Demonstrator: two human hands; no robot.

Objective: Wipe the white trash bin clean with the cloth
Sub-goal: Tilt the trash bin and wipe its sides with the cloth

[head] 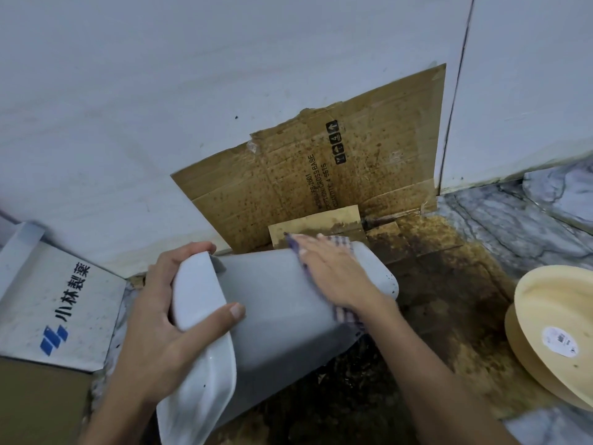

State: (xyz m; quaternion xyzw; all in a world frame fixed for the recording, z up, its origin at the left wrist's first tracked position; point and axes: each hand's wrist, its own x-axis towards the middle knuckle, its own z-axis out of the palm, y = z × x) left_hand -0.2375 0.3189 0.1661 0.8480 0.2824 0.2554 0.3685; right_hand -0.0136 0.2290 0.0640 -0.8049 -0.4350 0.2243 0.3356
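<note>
The white trash bin [276, 303] lies tipped on its side, its rim toward me and its base pointing at the wall. My left hand [160, 316] grips the bin's rim, thumb over the outer wall and fingers curled round the edge. My right hand [333, 271] lies flat, fingers straight, on the bin's upper side near the base. It presses a purple-and-white checked cloth [345, 316] against the plastic; most of the cloth is hidden under the palm.
Stained cardboard [353, 155] leans on the white wall and covers the floor under the bin. A white box with blue logo [57, 309] sits at left. A cream round basin [558, 335] lies at right on the marble floor [500, 226].
</note>
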